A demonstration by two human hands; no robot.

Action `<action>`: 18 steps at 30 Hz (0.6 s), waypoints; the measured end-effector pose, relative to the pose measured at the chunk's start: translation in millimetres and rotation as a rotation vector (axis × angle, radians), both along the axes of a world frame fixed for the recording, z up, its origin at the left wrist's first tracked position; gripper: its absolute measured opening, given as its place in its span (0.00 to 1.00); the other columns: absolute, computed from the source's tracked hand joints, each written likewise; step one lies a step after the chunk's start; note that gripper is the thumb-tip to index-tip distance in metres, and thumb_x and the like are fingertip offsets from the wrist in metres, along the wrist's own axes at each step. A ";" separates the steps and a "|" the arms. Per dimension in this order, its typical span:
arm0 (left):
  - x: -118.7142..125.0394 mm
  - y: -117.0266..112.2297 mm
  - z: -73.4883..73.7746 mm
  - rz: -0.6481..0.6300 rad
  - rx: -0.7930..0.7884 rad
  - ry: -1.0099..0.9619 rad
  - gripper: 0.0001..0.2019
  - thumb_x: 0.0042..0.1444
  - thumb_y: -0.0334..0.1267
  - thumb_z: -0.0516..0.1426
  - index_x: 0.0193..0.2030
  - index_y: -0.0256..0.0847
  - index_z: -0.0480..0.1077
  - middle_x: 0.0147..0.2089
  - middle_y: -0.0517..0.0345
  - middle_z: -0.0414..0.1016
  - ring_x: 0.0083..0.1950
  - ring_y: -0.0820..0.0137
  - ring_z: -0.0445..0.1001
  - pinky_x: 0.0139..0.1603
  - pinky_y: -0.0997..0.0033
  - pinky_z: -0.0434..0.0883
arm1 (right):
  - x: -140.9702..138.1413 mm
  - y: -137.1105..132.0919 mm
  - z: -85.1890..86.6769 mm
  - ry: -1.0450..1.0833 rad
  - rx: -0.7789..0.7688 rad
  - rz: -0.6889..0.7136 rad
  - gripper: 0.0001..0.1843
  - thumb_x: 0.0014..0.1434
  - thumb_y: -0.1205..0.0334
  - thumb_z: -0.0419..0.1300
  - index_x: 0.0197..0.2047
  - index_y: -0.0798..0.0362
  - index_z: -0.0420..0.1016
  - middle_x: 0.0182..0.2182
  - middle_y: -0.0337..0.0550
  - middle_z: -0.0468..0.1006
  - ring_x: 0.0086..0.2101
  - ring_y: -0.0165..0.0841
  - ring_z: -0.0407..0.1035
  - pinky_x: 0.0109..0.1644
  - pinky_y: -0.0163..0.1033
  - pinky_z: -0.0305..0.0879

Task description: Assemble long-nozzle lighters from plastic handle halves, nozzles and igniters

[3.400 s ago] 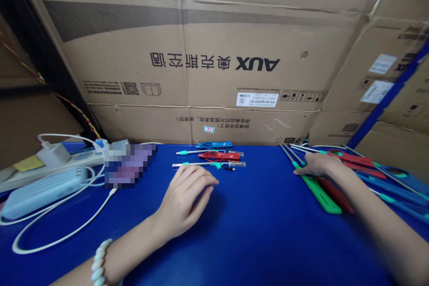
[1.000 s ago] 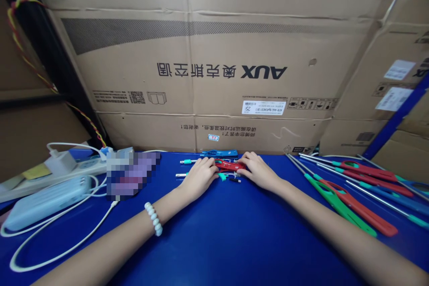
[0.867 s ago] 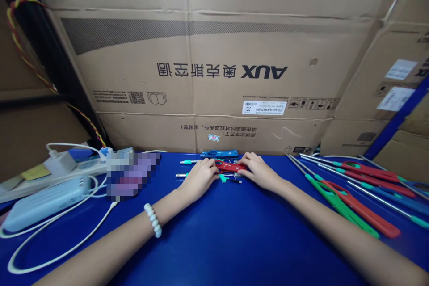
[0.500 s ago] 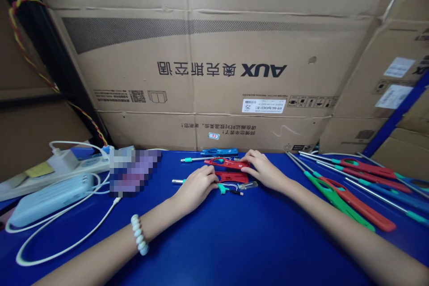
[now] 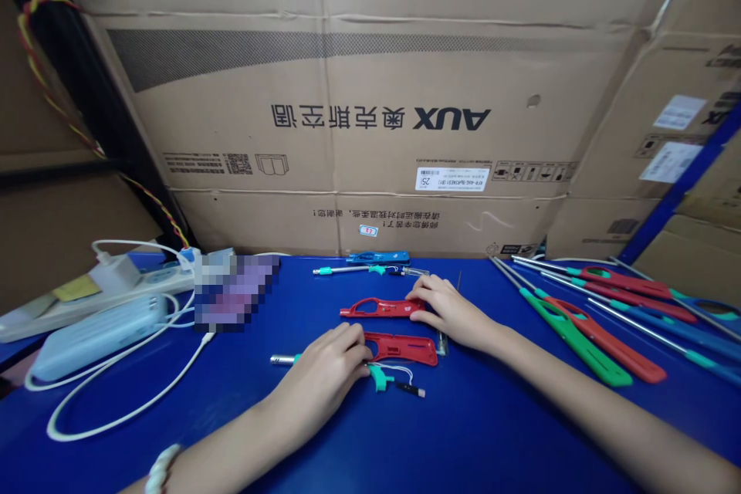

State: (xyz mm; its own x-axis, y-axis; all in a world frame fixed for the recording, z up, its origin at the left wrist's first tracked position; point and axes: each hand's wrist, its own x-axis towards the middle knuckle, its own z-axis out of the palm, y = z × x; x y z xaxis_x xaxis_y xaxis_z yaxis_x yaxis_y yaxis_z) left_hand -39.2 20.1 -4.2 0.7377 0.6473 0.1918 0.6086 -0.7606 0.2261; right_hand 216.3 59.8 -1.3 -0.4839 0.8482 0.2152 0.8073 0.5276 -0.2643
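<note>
In the head view, my left hand [image 5: 329, 367] is closed on the near end of a red lighter shell half [image 5: 402, 350]. A metal lighter tube [image 5: 283, 360] pokes out to its left. By its fingertips lie a teal trigger [image 5: 379, 378] and a black igniter [image 5: 410, 389] with white wires. My right hand [image 5: 445, 310] pinches the right end of a second red shell half [image 5: 376, 309], farther back. A clear plastic fuel tank [image 5: 442, 344] shows just below that hand, partly hidden.
Behind lie a blue lighter shell [image 5: 378, 256] and another metal tube [image 5: 344, 270] with teal parts. Several assembled lighters [image 5: 590, 343] rest at the right. A power bank [image 5: 101, 336], white cable [image 5: 116, 428] and power strip [image 5: 46, 314] are at left. Cardboard [image 5: 370, 69] stands at the back.
Both hands and the red lighter parts have come nearer to me, my left hand the most. The two red shell halves now lie farther apart, and the fuel tank points a different way.
</note>
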 end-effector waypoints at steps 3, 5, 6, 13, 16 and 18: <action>-0.8 -2.9 -0.4 0.004 0.004 0.010 0.05 0.63 0.30 0.54 0.40 0.38 0.72 0.41 0.53 0.70 0.42 0.63 0.70 0.42 0.64 0.70 | -1.0 -0.3 -1.4 0.004 -0.022 0.004 0.14 0.61 0.58 0.61 0.50 0.52 0.72 0.44 0.48 0.72 0.48 0.42 0.64 0.52 0.48 0.60; -0.9 -3.0 -0.5 0.000 0.015 0.008 0.06 0.63 0.30 0.53 0.40 0.38 0.72 0.40 0.53 0.70 0.42 0.63 0.70 0.42 0.65 0.70 | 0.6 -0.7 0.7 0.010 -0.031 0.001 0.17 0.61 0.57 0.60 0.52 0.52 0.71 0.45 0.48 0.71 0.49 0.42 0.63 0.53 0.48 0.59; -0.9 -2.9 -0.4 -0.003 0.020 0.005 0.06 0.63 0.30 0.53 0.40 0.38 0.72 0.40 0.53 0.70 0.42 0.63 0.70 0.42 0.65 0.70 | 2.4 -1.2 2.7 0.014 -0.033 -0.002 0.17 0.62 0.57 0.59 0.53 0.52 0.70 0.47 0.49 0.71 0.50 0.42 0.62 0.54 0.49 0.59; -1.3 -5.0 1.9 0.010 -0.010 -0.008 0.06 0.62 0.29 0.54 0.42 0.38 0.72 0.40 0.53 0.70 0.42 0.63 0.70 0.42 0.64 0.70 | 25.2 -19.7 23.1 -0.025 -0.115 0.037 0.16 0.56 0.78 0.55 0.41 0.49 0.74 0.44 0.42 0.72 0.47 0.39 0.63 0.58 0.55 0.51; -2.3 -5.7 3.3 0.008 -0.052 -0.022 0.06 0.63 0.32 0.55 0.43 0.38 0.72 0.41 0.53 0.69 0.43 0.62 0.69 0.43 0.64 0.70 | 29.5 -30.8 27.7 -0.060 -0.188 0.091 0.16 0.52 0.78 0.59 0.38 0.47 0.75 0.43 0.39 0.71 0.47 0.38 0.64 0.60 0.55 0.48; -2.8 -5.2 4.8 0.007 -0.073 -0.033 0.06 0.63 0.36 0.55 0.44 0.39 0.72 0.41 0.53 0.69 0.43 0.62 0.69 0.43 0.63 0.70 | 28.9 -34.9 28.1 -0.090 -0.214 0.097 0.13 0.52 0.76 0.61 0.37 0.48 0.75 0.44 0.40 0.71 0.48 0.39 0.63 0.60 0.55 0.48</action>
State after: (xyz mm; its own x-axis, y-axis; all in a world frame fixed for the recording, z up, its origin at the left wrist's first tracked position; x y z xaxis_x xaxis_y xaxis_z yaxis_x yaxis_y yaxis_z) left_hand -42.0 14.9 0.6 0.7275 0.6654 0.1677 0.6049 -0.7372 0.3010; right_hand 245.2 24.9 26.8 -0.5741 0.8187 -0.0120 0.7812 0.5433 -0.3075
